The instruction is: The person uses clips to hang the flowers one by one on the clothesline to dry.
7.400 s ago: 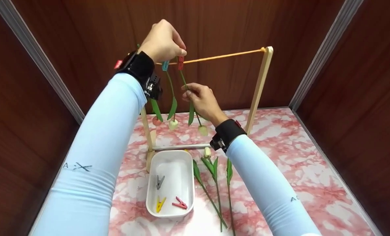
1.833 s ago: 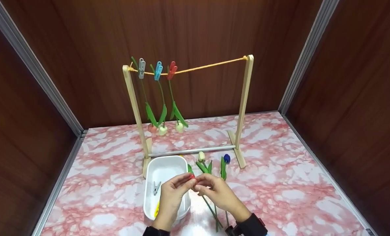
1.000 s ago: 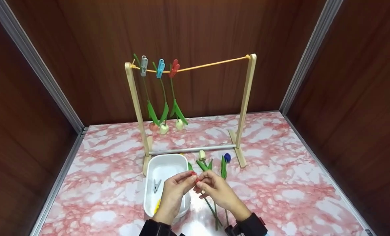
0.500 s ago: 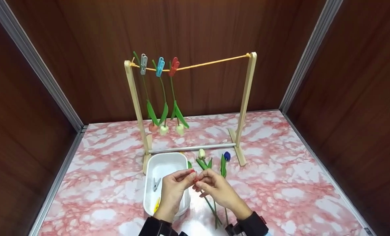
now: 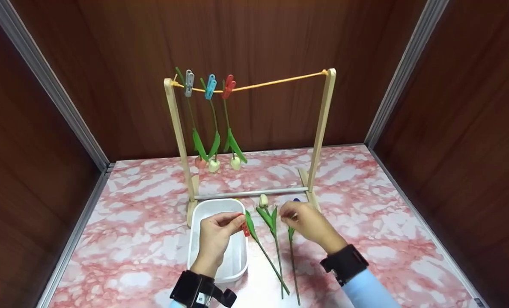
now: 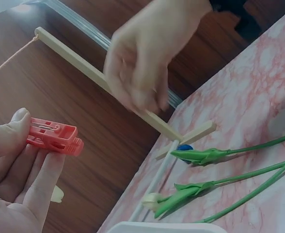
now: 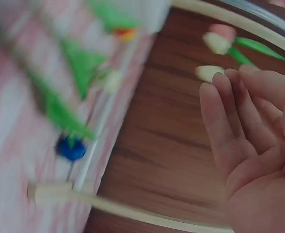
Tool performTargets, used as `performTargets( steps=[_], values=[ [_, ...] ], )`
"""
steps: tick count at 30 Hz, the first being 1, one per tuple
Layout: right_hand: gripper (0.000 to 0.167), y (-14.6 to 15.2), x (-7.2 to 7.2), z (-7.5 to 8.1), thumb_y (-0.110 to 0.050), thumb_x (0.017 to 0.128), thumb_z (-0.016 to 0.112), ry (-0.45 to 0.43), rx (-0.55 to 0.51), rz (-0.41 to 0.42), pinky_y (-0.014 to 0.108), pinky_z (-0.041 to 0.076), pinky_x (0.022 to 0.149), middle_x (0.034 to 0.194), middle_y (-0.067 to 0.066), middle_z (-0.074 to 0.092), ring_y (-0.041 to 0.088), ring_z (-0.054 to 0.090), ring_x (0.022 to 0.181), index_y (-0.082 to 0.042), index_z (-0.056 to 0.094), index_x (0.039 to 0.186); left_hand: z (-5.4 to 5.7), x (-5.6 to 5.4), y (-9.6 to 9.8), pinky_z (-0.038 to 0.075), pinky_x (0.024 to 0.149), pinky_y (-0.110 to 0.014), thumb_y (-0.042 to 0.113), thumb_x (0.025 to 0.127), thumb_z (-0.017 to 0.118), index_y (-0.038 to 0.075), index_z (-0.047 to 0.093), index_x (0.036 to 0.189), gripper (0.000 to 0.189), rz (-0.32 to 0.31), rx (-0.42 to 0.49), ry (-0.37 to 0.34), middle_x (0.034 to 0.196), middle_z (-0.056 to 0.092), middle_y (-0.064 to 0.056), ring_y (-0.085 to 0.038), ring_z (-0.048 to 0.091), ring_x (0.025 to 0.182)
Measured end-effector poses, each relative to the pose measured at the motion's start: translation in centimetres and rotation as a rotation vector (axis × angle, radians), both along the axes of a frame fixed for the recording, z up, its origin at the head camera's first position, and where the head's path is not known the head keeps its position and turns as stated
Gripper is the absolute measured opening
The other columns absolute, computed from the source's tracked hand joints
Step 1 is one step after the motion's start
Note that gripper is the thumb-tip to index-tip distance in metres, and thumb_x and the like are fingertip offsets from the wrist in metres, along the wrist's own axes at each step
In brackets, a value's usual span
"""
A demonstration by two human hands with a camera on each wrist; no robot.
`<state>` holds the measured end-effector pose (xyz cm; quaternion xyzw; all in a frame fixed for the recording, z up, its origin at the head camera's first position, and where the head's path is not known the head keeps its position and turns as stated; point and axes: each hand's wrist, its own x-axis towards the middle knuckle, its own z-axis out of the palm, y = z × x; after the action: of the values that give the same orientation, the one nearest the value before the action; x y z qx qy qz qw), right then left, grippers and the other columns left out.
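My left hand (image 5: 215, 235) pinches a red clothespin (image 6: 54, 136) between thumb and fingers, beside the white tub's right rim. My right hand (image 5: 308, 222) is apart from it, over the blue tulip (image 6: 185, 148), and holds nothing; its fingers are slightly bent in the right wrist view. Left of the blue tulip lie a cream tulip (image 5: 263, 200) and a tulip with a yellow-orange bloom (image 7: 125, 34). Upside down on the orange line (image 5: 275, 82) hang a pink tulip (image 5: 200, 162) and two cream ones, clipped by grey (image 5: 189, 83), blue (image 5: 210, 87) and red (image 5: 228, 87) clothespins.
The wooden rack's left post (image 5: 178, 132) and right post (image 5: 322, 132) carry the line, with a white bar (image 5: 254, 193) low between them. My left hand partly covers the white tub (image 5: 233, 263). Brown panels (image 5: 263, 38) enclose the marbled table (image 5: 130, 239).
Earlier, the third tulip was clipped to the line; then both hands held another red clothespin together. Now the right hand has let go and moved right, while the left keeps the clothespin.
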<state>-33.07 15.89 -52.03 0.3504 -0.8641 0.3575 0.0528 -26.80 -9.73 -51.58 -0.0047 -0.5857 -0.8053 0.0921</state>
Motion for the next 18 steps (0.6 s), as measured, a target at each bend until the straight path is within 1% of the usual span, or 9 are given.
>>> performTargets(
  steps=[2, 5, 8, 10, 13, 16, 18],
  values=[
    [0.019, -0.5, -0.5, -0.9, 0.007, 0.087, 0.081, 0.152, 0.164, 0.083, 0.031, 0.061, 0.079, 0.097, 0.005, 0.074, 0.018, 0.071, 0.089, -0.008, 0.075, 0.097, 0.2, -0.1, 0.2, 0.064, 0.077, -0.038, -0.009, 0.089, 0.08, -0.019, 0.073, 0.1, 0.017, 0.001, -0.005, 0.012, 0.09, 0.077, -0.021, -0.017, 0.076, 0.077],
    [0.021, -1.8, -1.1, -2.7, 0.006, 0.084, 0.082, 0.396, 0.422, 0.208, 0.023, 0.059, 0.079, 0.099, 0.002, 0.074, 0.015, 0.07, 0.089, -0.01, 0.078, 0.096, 0.7, -0.1, 0.7, 0.064, 0.076, -0.038, -0.008, 0.088, 0.081, -0.018, 0.074, 0.098, 0.015, 0.005, -0.014, 0.026, 0.089, 0.077, -0.021, -0.017, 0.076, 0.076],
    [0.018, -3.3, -1.4, -4.5, -0.001, 0.084, 0.082, 0.605, 0.608, 0.305, 0.02, 0.057, 0.075, 0.099, -0.004, 0.073, 0.012, 0.068, 0.089, -0.016, 0.079, 0.094, 1.2, -0.1, 0.9, 0.064, 0.075, -0.038, -0.008, 0.088, 0.081, -0.017, 0.075, 0.096, 0.013, -0.006, -0.021, 0.034, 0.087, 0.077, -0.02, -0.017, 0.075, 0.075],
    [0.017, -4.1, -1.6, -5.5, -0.007, 0.081, 0.083, 0.726, 0.692, 0.347, 0.021, 0.056, 0.072, 0.097, -0.008, 0.072, 0.011, 0.065, 0.089, -0.02, 0.079, 0.09, 1.7, -0.1, 1.0, 0.064, 0.075, -0.038, -0.007, 0.088, 0.082, -0.016, 0.075, 0.095, 0.013, -0.022, -0.027, 0.041, 0.086, 0.077, -0.019, -0.017, 0.075, 0.074],
    [0.013, -5.1, -1.6, -6.6, -0.014, 0.081, 0.083, 0.856, 0.773, 0.39, 0.022, 0.055, 0.07, 0.092, -0.011, 0.068, 0.01, 0.063, 0.087, -0.026, 0.078, 0.084, 2.3, -0.2, 0.8, 0.064, 0.076, -0.037, -0.006, 0.088, 0.082, -0.016, 0.075, 0.095, 0.013, -0.038, -0.034, 0.057, 0.085, 0.077, -0.017, -0.017, 0.074, 0.073],
    [0.012, -6.0, -1.4, -7.2, -0.021, 0.083, 0.081, 0.961, 0.833, 0.421, 0.022, 0.055, 0.07, 0.088, -0.014, 0.066, 0.008, 0.062, 0.086, -0.031, 0.076, 0.077, 2.7, -0.3, 0.5, 0.064, 0.075, -0.037, -0.007, 0.088, 0.082, -0.017, 0.075, 0.095, 0.013, -0.034, -0.028, 0.067, 0.084, 0.077, -0.016, -0.016, 0.074, 0.073],
    [0.013, -6.5, -1.2, -7.5, -0.026, 0.085, 0.079, 1.014, 0.866, 0.433, 0.022, 0.054, 0.069, 0.085, -0.016, 0.065, 0.007, 0.061, 0.086, -0.033, 0.075, 0.074, 2.9, -0.3, 0.2, 0.064, 0.075, -0.036, -0.008, 0.088, 0.082, -0.016, 0.075, 0.094, 0.013, -0.029, -0.031, 0.074, 0.085, 0.077, -0.015, -0.016, 0.074, 0.074]
  ],
)
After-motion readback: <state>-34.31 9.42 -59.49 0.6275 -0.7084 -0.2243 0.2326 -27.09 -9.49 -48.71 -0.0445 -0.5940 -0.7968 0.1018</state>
